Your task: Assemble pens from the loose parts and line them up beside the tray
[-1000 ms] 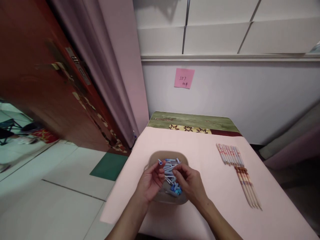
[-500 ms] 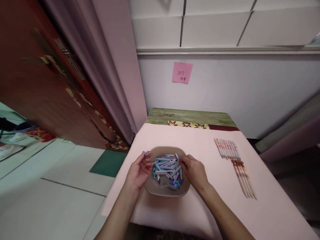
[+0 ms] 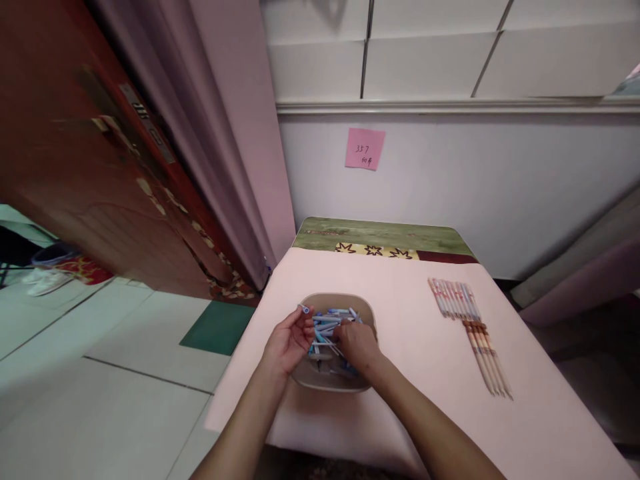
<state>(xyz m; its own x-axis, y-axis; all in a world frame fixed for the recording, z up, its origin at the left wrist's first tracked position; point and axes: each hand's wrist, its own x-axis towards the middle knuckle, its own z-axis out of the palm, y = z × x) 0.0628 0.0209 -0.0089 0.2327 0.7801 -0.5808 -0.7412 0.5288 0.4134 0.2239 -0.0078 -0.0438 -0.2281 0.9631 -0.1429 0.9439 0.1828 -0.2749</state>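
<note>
A beige rounded bowl (image 3: pixel 333 382) stands near the front of the table and holds a jumble of blue, grey and white pens (image 3: pixel 327 320). At its left rim my left hand (image 3: pixel 291 343) is curled, palm up, round a pen cap (image 3: pixel 305 309) with a blue end. My right hand (image 3: pixel 357 343) reaches in from the right, its fingers bent down among the pens. What those fingertips grip, if anything, is hidden.
On the right of the pink-covered table (image 3: pixel 410 400) lie a row of pink and white pens (image 3: pixel 454 298) and several brown and cream pens (image 3: pixel 487 360). A pink note (image 3: pixel 365 149) is on the wall behind. A reddish door (image 3: pixel 100 173) stands left.
My right hand has moved left from the bowl's right rim into the pens. My left hand has shifted slightly right, still holding the cap.
</note>
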